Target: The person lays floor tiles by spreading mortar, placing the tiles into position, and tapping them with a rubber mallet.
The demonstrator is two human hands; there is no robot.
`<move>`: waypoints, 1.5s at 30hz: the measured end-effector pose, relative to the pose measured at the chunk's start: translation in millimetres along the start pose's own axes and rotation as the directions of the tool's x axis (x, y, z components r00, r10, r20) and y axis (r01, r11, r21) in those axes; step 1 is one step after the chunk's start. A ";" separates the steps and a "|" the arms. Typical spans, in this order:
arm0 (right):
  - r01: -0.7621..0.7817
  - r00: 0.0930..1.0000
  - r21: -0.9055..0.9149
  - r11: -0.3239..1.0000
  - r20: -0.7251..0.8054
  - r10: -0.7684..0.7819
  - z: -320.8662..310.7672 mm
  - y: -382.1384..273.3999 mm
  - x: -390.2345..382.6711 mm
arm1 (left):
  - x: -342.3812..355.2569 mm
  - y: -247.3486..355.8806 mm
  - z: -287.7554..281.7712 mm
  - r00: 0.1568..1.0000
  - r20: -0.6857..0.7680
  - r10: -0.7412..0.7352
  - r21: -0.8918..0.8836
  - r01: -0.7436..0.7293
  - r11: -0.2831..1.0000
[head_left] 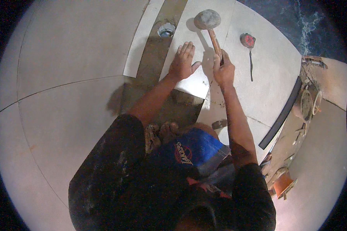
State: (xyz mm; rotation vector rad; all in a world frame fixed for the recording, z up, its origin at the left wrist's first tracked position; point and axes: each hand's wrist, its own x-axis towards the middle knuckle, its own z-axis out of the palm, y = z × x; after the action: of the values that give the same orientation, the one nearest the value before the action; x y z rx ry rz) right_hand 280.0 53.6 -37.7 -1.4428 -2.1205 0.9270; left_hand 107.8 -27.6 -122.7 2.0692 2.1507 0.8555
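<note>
My right hand (224,72) is wrapped round the wooden handle of a rubber mallet (207,19). The mallet's grey, dusty head is at the far end, and its shadow falls on the tile to its left. My left hand (182,61) lies flat on a pale floor tile (196,82), fingers together pointing away and the thumb out to the side. Left of this tile runs a bare brown strip (152,54) of floor, with a round drain opening (166,30) in it. Whether the mallet head touches the tile, I cannot tell.
A red and black tape measure (248,40) lies on the tile to the right, its dark strap trailing nearer. Farther right are a black straight bar (282,115), a bucket (307,102) and an orange container (283,184). A dark tool (219,124) lies by my knee.
</note>
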 end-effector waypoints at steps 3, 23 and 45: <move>-0.015 1.000 -0.099 0.995 0.022 0.017 7.6 10.1 0.9 | 1.0 -0.7 1.3 1.000 -0.018 -0.002 -0.033 0.002 0.999; 0.003 1.000 0.081 0.997 0.002 -0.003 -56.8 -7.4 -67.8 | -15.9 -14.3 10.5 0.995 -0.097 0.003 -0.101 -0.013 0.995; -0.073 0.972 -0.081 0.994 0.217 0.089 -51.1 46.9 -153.8 | -45.1 -5.9 9.2 0.997 -0.076 -0.012 -0.034 0.009 0.999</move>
State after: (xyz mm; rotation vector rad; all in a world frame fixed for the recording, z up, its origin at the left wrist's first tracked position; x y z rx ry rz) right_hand 402.5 -62.2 -31.2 -1.5353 -2.2886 1.0967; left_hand 111.1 -66.1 -148.3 2.0400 2.1664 0.9785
